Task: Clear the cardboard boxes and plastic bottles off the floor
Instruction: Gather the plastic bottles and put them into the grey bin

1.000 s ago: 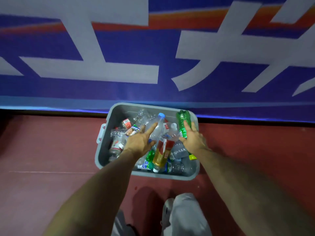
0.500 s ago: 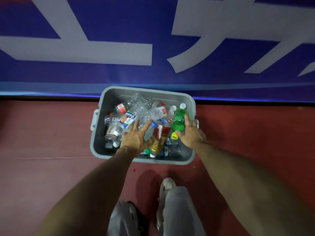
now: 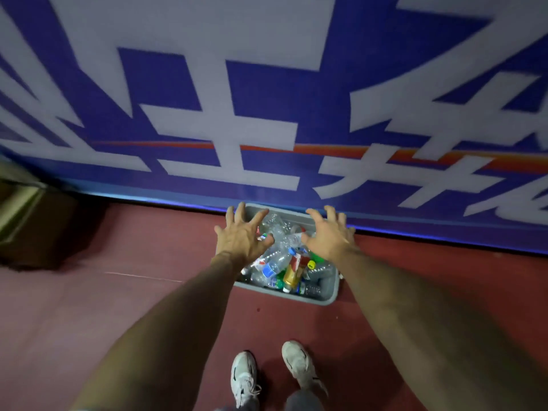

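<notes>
While the left hand (image 3: 241, 236) and right hand (image 3: 329, 237) are held spread and empty above the bin (image 3: 324, 298), the bottles (image 3: 277, 262) are contained within it, beneath the palms.

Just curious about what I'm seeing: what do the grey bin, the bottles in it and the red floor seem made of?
Bin: probably moulded plastic, matt grey, with rounded corners and a rolled rim.
Bottles: thin plastic, mostly clear and glossy, some crumpled, with printed labels.
Floor: smooth, dull red; perhaps a painted or rubbery coating, hard to tell.
</notes>
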A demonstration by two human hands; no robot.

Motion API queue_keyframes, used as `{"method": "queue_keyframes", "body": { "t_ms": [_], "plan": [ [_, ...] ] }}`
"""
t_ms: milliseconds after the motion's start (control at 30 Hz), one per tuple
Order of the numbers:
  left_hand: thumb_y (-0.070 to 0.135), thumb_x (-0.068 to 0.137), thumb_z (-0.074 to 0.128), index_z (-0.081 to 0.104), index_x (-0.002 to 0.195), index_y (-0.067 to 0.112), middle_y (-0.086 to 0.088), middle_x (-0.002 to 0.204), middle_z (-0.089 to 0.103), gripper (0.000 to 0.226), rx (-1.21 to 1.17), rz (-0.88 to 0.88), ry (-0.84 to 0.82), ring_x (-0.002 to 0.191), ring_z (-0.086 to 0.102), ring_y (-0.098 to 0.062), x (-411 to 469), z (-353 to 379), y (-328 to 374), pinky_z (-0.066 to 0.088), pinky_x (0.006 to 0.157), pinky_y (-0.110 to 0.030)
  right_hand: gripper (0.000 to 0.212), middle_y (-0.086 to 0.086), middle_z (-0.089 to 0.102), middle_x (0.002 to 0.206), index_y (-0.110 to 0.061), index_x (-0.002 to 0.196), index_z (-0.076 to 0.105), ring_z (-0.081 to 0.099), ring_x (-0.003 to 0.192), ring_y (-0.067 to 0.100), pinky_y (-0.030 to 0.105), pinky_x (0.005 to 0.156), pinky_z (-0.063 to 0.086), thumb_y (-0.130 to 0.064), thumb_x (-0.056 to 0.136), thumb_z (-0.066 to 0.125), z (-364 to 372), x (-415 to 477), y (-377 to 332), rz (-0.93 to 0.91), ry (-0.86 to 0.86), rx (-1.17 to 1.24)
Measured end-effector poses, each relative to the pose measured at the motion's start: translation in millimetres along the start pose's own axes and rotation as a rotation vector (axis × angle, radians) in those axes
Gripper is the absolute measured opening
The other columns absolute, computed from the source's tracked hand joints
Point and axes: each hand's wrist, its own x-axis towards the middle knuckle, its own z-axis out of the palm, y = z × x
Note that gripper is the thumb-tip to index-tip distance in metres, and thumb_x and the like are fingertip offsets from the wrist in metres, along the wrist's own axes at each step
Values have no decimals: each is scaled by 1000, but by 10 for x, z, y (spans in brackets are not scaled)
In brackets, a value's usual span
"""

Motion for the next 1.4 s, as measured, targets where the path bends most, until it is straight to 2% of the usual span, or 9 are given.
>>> {"method": "queue_keyframes", "body": {
  "t_ms": [100, 267, 500, 733, 933, 1200, 1400],
  "plan": [
    [63, 90, 50, 24, 153, 46, -10, 165, 7, 70, -13, -69, 84, 151, 5, -34, -246, -411, -104, 29, 108, -63, 67, 8, 11, 163, -37, 154, 22, 18, 144, 37, 59, 111, 28, -50, 95, 53, -336, -131, -299, -104, 22, -58],
    [65, 88, 49, 27, 151, 46, -10, 164, 11, 69, -18, -287, 233, 150, 8, -34, -1004, -810, -496, 34, 105, -66, 68, 10, 15, 160, -36, 154, 23, 19, 143, 38, 60, 110, 26, -49, 95, 54, -694, -475, -997, -385, 60, -187],
    [66, 88, 50, 23, 152, 47, -9, 165, 7, 72, -55, -675, 367, 151, 6, -36, -2385, -913, -1192, 30, 108, -63, 73, 9, 14, 161, -37, 154, 23, 21, 141, 38, 58, 107, 29, -52, 91, 57, -557, -1159, -2253, -764, 79, -349],
    [64, 90, 48, 25, 152, 46, -9, 164, 9, 69, -178, -1061, 454, 150, 7, -37, -4267, -628, -2184, 30, 108, -66, 70, 8, 15, 160, -40, 153, 25, 21, 141, 37, 58, 109, 28, -53, 91, 56, 318, -2440, -3870, -1160, 16, -490],
    [60, 90, 51, 23, 153, 45, -9, 165, 8, 70, -251, -1314, 485, 151, 5, -36, -5984, -194, -2872, 29, 109, -65, 71, 7, 16, 160, -42, 151, 26, 21, 142, 36, 56, 108, 29, -52, 89, 58, 1304, -3913, -5093, -1446, -26, -570],
    [59, 90, 51, 22, 153, 47, -7, 166, 4, 71, -367, -1680, 492, 152, 1, -35, -7950, 522, -3054, 24, 112, -67, 75, 8, 16, 160, -41, 151, 27, 21, 141, 39, 58, 108, 31, -46, 86, 64, 2600, -5766, -5841, -1797, -170, -709],
    [59, 92, 50, 20, 153, 48, -8, 166, 4, 69, -440, -1906, 507, 152, 0, -34, -9027, 885, -3260, 21, 113, -68, 76, 9, 17, 159, -42, 152, 24, 23, 140, 39, 58, 107, 33, -48, 87, 64, 3340, -6852, -6370, -1996, -214, -787]
  ]
}}
